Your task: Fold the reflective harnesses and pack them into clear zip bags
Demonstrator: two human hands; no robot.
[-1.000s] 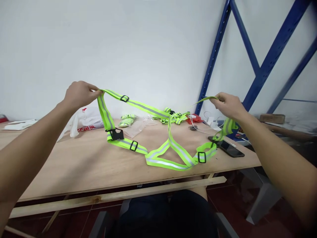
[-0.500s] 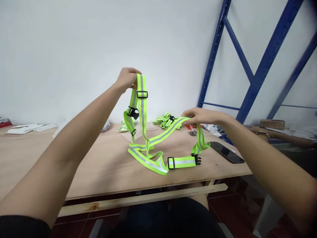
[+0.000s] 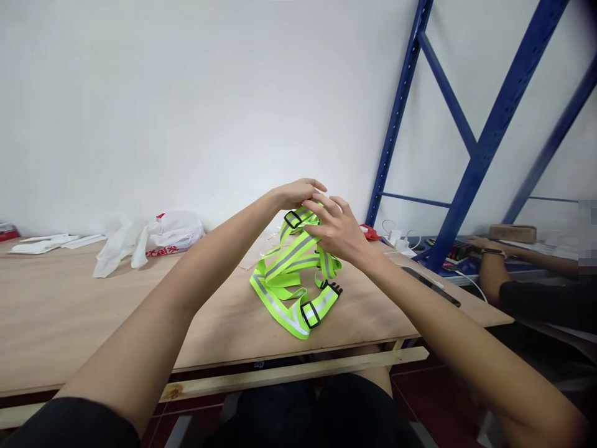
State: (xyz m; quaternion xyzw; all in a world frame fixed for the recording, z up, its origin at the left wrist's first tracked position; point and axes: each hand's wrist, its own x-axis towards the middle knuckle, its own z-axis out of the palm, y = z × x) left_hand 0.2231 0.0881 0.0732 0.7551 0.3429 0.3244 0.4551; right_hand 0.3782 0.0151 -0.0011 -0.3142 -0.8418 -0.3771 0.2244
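Observation:
A reflective harness (image 3: 278, 309) of neon-yellow straps with silver stripes hangs bunched from my hands, its lower loop resting on the table. Black slide adjusters and a black pronged buckle (image 3: 332, 289) show on it. My left hand (image 3: 298, 191) is at the top of the straps, fingers curled over them. Right against it, my right hand (image 3: 336, 227) pinches the gathered straps from the other side. The fingertips of both hands overlap, and part of the webbing between them is hidden.
On the table (image 3: 224, 330), a white plastic bag (image 3: 175, 231) and white sheets (image 3: 56, 242) lie to the left. A phone (image 3: 431, 286) and white chargers (image 3: 398, 241) are at the right, beside a blue rack (image 3: 459, 193). A co-worker's arm (image 3: 494, 267) reaches in at far right.
My hands have come together: the left lowered and moved right, the right moved left. The straps went from stretched apart to gathered in a bunch.

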